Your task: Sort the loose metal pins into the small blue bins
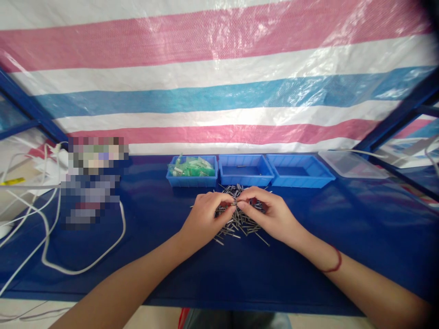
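Note:
A pile of thin metal pieces, like rivets or nails [240, 224], lies on the blue table [219, 274] beneath both hands. My left hand [209, 214] and my right hand [269, 210] meet over the pile, thumbs and forefingers pinched close together. Between the fingertips is a small item, mostly hidden, too small to name. A dark red band [338, 259] circles my right forearm.
Three blue bins stand behind the pile: the left bin [192, 183] holds green and clear packets, the middle bin [245, 180] a few small pieces, beside the right bin [298, 182]. A clear lid [353, 165] lies at the right; white cables [82, 273] at the left.

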Available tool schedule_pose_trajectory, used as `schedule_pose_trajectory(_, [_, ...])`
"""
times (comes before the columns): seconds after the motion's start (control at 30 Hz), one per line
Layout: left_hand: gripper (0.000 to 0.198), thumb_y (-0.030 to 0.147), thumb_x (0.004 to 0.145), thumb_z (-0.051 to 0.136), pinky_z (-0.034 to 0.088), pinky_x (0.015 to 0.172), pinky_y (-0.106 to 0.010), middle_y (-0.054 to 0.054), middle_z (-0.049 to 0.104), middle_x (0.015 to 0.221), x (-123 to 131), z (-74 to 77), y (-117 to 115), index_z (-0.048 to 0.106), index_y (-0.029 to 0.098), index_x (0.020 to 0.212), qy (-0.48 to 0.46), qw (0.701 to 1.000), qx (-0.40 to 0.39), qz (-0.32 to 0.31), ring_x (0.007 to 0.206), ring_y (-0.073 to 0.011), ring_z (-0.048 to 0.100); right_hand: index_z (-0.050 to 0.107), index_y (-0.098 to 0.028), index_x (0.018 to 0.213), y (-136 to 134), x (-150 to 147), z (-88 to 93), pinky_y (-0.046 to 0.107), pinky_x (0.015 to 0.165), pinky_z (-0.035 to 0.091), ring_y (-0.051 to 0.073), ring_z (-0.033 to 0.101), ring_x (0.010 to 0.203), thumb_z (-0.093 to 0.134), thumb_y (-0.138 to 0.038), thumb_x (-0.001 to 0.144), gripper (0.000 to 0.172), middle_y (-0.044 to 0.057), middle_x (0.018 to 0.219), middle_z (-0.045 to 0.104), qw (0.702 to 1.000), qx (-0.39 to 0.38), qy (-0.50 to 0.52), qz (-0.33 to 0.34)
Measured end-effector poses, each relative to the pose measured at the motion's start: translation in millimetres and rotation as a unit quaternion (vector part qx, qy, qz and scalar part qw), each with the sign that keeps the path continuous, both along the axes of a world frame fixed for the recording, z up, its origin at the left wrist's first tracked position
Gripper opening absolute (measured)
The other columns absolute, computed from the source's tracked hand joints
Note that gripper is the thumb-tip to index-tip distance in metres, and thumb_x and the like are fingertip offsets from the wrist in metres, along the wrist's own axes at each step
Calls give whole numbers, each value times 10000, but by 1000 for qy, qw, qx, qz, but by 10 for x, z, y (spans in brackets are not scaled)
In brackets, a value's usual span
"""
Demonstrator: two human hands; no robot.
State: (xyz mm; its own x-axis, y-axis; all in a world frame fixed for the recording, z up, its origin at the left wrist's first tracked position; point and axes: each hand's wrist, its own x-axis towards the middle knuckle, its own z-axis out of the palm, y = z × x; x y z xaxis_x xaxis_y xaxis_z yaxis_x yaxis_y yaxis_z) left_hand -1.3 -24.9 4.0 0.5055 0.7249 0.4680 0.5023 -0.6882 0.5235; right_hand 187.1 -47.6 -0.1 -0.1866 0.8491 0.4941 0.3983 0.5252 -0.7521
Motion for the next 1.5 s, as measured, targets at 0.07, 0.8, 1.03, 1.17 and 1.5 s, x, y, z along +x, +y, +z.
schedule_pose_trajectory(0.07, [108,262,880,576,380,775,-292,11,694,881,0,-15,1,624,216,965,8,1000,1,1,848,-153,620,635,-213,879,-10,-11,6,322,748,487,170,609,815,590,-238,866,53,32,844,666,1000,17,-7,3])
schedule_pose_trajectory(0.8, [296,309,895,554,378,810,-303,-4,675,933,-54,-6,25,536,219,1177,15,999,-23,-19,889,-165,601,666,-204,938,246,234,193,385,806,444,221,612,867,502,-287,919,185,62,925,702,955,175,-196,-136])
schedule_pose_trajectory(1.03, [193,270,935,476,347,818,-327,-28,663,1026,-105,-33,39,635,213,1030,106,991,45,-72,950,-183,556,679,-157,896,672,472,231,419,803,413,260,587,812,512,-313,891,229,99,851,697,902,172,-307,-250])
schedule_pose_trajectory(1.17, [207,303,919,501,338,814,-332,-41,645,1040,-116,-19,18,644,216,1043,126,987,61,-80,946,-187,544,673,-164,898,522,416,120,406,795,421,240,567,798,504,-295,886,214,80,834,689,915,165,-286,-231])
schedule_pose_trajectory(1.5, [206,303,940,484,311,771,-333,-23,640,969,-2,120,45,659,213,880,219,961,111,-126,886,-168,540,652,-192,822,235,218,96,389,791,448,201,587,810,504,-207,884,162,48,849,688,961,137,-229,-70])
